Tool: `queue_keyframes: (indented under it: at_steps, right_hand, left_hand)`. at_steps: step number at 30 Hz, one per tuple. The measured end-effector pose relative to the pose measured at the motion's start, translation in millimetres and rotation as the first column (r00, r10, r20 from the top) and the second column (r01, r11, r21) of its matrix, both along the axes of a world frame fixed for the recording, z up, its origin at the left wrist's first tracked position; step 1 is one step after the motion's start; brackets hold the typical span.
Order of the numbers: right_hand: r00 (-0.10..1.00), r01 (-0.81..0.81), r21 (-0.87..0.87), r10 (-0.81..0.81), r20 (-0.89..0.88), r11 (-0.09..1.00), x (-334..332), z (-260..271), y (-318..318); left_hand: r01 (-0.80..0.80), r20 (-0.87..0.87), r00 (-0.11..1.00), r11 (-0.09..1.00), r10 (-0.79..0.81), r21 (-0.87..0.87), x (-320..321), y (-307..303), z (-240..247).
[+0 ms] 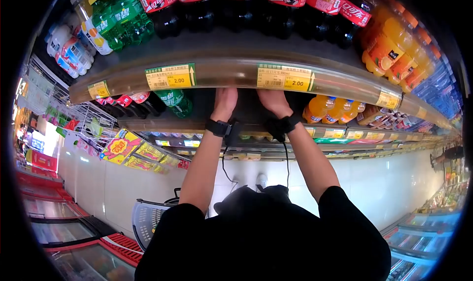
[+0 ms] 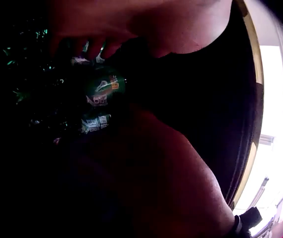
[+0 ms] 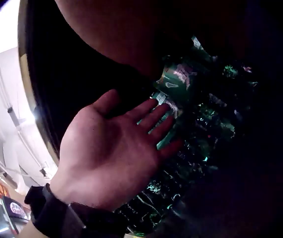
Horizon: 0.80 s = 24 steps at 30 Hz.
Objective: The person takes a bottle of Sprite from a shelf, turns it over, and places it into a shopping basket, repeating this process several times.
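Observation:
Both hands reach deep under the edge of a shelf, as the head view shows. My right hand [image 3: 121,144] has its palm turned to its wrist camera and its fingers extended. Its fingertips overlap a shiny green package [image 3: 173,82] with pale print, among several dark green glossy ones. My left hand [image 2: 166,168] is mostly in shadow and its fingers are lost in the dark, so I cannot tell what they do. Close to it is the same kind of green package [image 2: 104,87]. In the head view the shelf edge [image 1: 231,71] hides the fingers of both hands.
Cola bottles [image 1: 199,7], green bottles [image 1: 130,20] and orange drinks [image 1: 389,49] fill the shelf above. Beside the arms stand a green bottle [image 1: 176,102] and small orange bottles [image 1: 335,108]. A shopping basket [image 1: 148,222] is at the lower left, near a wire rack [image 1: 93,126].

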State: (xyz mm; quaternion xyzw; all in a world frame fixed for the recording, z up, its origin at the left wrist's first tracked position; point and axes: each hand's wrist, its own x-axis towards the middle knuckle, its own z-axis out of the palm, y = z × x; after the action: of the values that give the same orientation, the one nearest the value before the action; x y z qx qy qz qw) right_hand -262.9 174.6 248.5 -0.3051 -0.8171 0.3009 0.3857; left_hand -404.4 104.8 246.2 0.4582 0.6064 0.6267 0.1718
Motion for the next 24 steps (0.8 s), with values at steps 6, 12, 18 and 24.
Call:
queue_keyframes:
  at_steps: [6,12,18,24]
  right_hand:
    - [0.993,-0.019,0.100,0.030,-0.115,0.995,-21.1,-26.1,22.2]
    - [0.997,-0.030,0.199,0.043,-0.057,0.979,-29.9,-64.6,50.3]
    - [1.000,-0.013,0.241,0.012,0.003,0.971,-32.4,-67.4,59.1]
    - [0.998,0.014,0.284,-0.032,0.060,0.959,-26.7,-57.5,45.1]
  left_hand:
    - [-0.045,-0.038,0.998,0.999,0.045,-0.012,8.1,15.4,-5.3]
    - [0.007,0.148,0.989,1.000,-0.009,0.014,-1.6,23.6,-25.6]
    - [-0.046,0.059,0.997,0.999,0.048,-0.029,-5.7,35.0,-36.1]
    - [-0.072,-0.017,0.997,0.993,0.071,-0.090,4.3,13.4,-9.3]
